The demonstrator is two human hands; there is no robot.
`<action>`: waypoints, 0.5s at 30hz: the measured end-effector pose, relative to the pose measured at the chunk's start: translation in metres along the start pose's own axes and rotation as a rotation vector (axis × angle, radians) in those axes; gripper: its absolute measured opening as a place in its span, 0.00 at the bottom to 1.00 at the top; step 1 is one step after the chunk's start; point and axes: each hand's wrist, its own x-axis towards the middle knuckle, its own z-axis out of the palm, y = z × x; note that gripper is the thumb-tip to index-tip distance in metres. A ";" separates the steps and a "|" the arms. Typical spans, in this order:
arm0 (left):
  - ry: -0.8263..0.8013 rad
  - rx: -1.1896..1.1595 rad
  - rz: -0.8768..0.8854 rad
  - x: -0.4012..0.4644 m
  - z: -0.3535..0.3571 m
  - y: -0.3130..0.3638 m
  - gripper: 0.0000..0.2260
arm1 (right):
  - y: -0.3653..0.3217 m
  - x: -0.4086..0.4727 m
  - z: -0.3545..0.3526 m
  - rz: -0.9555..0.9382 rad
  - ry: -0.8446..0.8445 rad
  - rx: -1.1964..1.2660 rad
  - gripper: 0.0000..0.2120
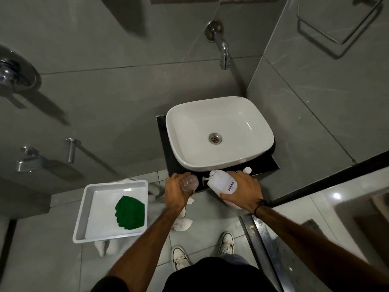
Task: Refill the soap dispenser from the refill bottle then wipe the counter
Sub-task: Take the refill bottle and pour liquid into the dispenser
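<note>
My left hand (176, 191) grips a small clear soap dispenser bottle (189, 182) at the front edge of the black counter (168, 152). My right hand (242, 189) holds a white refill bottle (222, 182) with a blue label, tilted with its neck pointing left toward the dispenser. A pump head (204, 179) lies on the counter between the two bottles. A small white cap (247, 170) sits on the counter behind my right hand. A folded green cloth (130, 212) lies in a white tray (84, 207) to the left.
A white basin (189, 127) fills most of the counter, with a wall tap (224, 53) above it. White rags (182, 223) lie on the tiled floor near my shoes (226, 243). Wall fittings stand at the left; a glass partition at the right.
</note>
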 end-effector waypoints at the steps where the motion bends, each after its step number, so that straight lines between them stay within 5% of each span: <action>1: -0.007 -0.002 -0.001 0.003 0.000 -0.002 0.27 | 0.005 -0.002 0.004 0.055 -0.011 0.097 0.32; 10: -0.040 -0.103 -0.123 0.011 -0.001 -0.015 0.32 | 0.042 -0.012 0.030 0.273 0.020 0.398 0.35; 12: -0.030 -0.070 -0.211 0.003 0.002 -0.015 0.36 | 0.050 -0.012 0.031 0.285 0.012 0.407 0.35; 15: -0.058 0.028 -0.417 -0.016 0.014 -0.019 0.30 | 0.065 -0.011 0.029 0.289 -0.010 0.417 0.35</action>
